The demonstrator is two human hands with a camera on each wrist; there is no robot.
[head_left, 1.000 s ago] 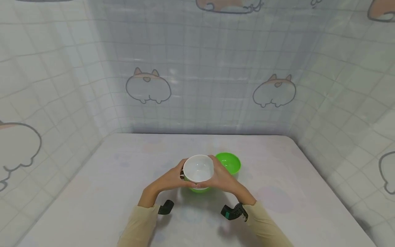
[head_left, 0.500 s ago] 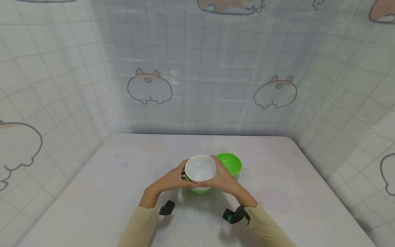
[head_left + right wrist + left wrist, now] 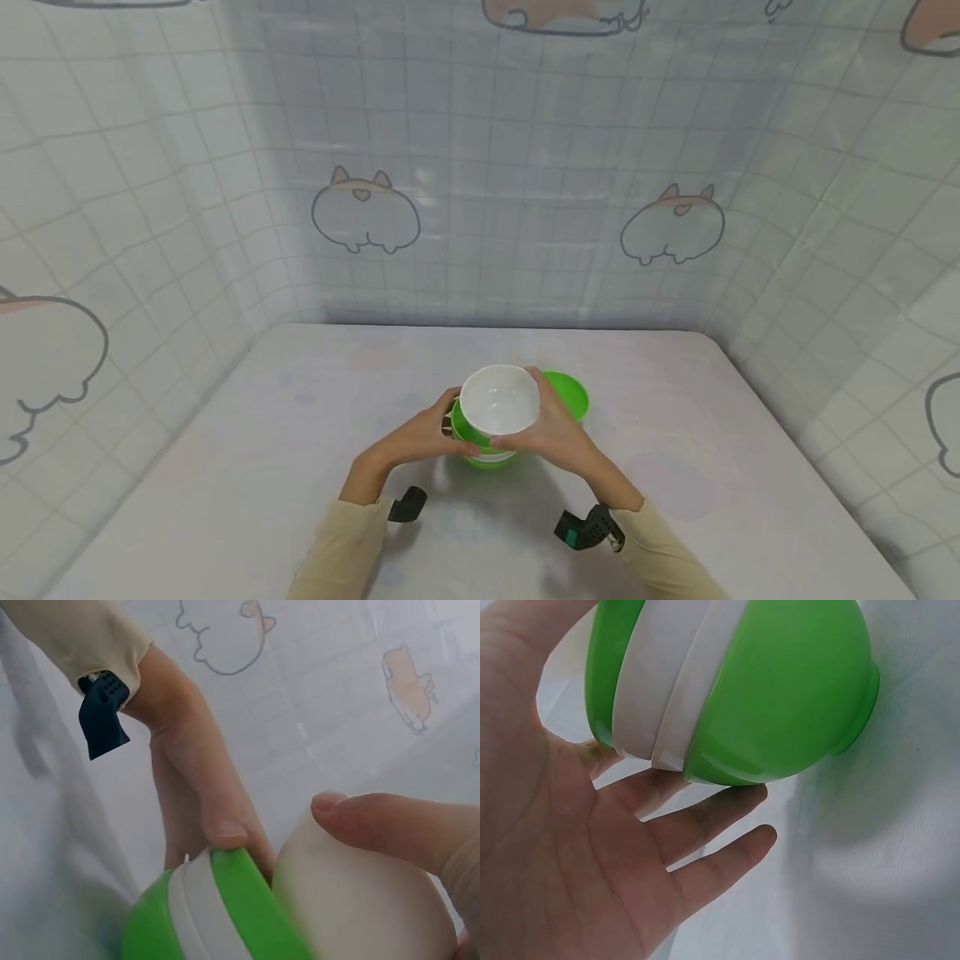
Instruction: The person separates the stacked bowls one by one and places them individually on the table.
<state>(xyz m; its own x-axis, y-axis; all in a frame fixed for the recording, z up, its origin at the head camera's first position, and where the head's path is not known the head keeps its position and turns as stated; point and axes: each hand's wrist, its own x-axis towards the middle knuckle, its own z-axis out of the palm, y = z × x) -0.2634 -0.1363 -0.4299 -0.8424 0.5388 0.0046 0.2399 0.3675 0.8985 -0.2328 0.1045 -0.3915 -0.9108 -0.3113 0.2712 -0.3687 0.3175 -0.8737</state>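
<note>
"What was at the middle of the table?"
"A stack of bowls; my left hand was grasping it."
"And the right hand?"
"It was gripping one white bowl above the stack. Farther and to the right stood a green bowl."

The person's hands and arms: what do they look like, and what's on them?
The left hand and right hand wear no gloves. The arms have plain, long beige sleeves. Each wrist has a bent black block; the right one shows a small green patch.
</note>
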